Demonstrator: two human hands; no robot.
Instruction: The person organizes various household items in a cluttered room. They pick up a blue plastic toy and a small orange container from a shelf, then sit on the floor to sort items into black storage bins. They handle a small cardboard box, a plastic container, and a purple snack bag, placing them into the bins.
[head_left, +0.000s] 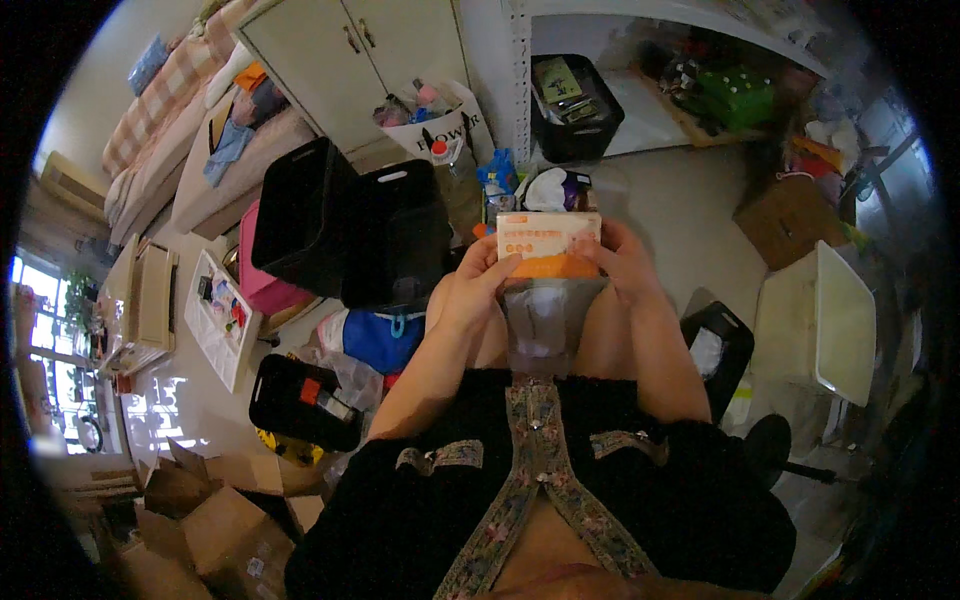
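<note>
Both hands hold up a small white and orange cardboard box (550, 241) with printed writing, in front of the body. My left hand (484, 274) grips its left end, the thumb on the front face. On the right end, my right hand (619, 259) has its thumb over the printed front. Just below the box, a translucent plastic container (546, 322) stands between the thighs; what it holds cannot be made out. Beyond the box lie a white and purple package (559, 190) and a blue plastic item (497, 176).
Large black bins (300, 217) stand at the left, with a smaller black basket (304, 405) holding items below them. Opened cardboard boxes (232, 525) lie at the lower left. Another black bin (574, 135) is at the top, a cardboard box (787, 221) and white tub (817, 322) at the right.
</note>
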